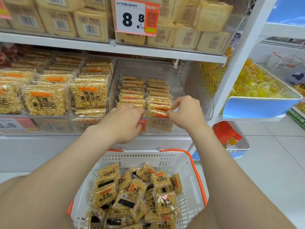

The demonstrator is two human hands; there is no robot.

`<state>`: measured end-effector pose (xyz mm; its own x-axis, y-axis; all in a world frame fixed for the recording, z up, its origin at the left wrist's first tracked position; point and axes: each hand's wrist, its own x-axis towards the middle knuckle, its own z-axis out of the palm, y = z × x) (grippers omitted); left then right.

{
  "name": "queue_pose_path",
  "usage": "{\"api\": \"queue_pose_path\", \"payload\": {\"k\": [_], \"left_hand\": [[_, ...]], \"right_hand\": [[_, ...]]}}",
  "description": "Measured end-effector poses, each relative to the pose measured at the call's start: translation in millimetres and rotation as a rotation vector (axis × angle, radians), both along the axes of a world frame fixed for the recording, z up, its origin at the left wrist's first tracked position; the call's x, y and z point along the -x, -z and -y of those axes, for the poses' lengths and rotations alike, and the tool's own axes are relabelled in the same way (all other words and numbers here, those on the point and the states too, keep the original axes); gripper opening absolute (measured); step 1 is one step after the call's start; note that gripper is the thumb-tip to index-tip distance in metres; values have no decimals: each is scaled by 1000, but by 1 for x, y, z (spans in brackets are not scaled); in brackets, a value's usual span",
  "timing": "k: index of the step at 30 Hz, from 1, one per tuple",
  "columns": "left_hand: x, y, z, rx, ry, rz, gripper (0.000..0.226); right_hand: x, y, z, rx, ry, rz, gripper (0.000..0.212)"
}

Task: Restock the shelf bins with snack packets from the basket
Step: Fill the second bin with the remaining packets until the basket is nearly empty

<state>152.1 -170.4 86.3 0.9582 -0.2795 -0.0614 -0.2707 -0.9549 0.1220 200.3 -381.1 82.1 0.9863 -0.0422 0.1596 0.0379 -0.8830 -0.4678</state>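
Right hand [186, 113] pinches the front packet [159, 114], left hand [125, 123] curls fingers over the next row [132, 96], grip unclear, and a careless shove could topple those upright rows in the bin [189, 83].

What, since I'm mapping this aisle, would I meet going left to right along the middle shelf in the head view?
Full bin of snack packets → half-filled clear bin → white shelf upright → blue tub of yellow jelly cups.
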Motion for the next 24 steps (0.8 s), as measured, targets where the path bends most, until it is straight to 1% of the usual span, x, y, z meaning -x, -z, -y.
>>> {"api": "queue_pose_path", "payload": {"k": [2, 4, 6, 9, 11, 12, 13, 14, 16, 17, 20, 22, 24], "left_hand": [[-1, 0, 1, -9, -2, 17, 47], [-2, 2, 2, -15, 0, 26, 49], [-2, 4, 4, -25, 10, 15, 55], [-3, 8, 5, -65, 27, -2, 59], [-2, 10, 5, -79, 37, -8, 59], [-2, 10, 5, -89, 44, -8, 59], [-1, 10, 4, -98, 50, -8, 60], [-1, 10, 3, -97, 53, -4, 61], [1, 9, 4, -59, 46, 18, 59], [2, 9, 5, -21, 44, 42, 57], [4, 5, 10, 104, 47, 166, 45], [7, 4, 13, 178, 87, 272, 28], [13, 1, 18, 243, 122, 325, 13]], "right_hand": [[-1, -1, 1, 64, 109, -76, 30], [-3, -1, 0, 102, 141, -167, 37], [-6, 1, -4, 36, 111, -195, 34], [-8, -2, -9, -64, 57, -170, 22], [-5, -4, -7, -114, 38, -173, 39], [-4, -5, -6, -120, 27, -192, 44], [-2, -7, -5, -121, 8, -212, 42], [-1, -7, -3, -121, -11, -242, 33], [-1, -7, 0, -69, -40, -270, 7], [1, -7, 1, -34, -53, -279, 6], [8, -1, -2, 51, -54, -254, 19], [14, 1, -5, 85, -21, -167, 21], [20, 2, -6, 105, 6, -5, 24]]}}
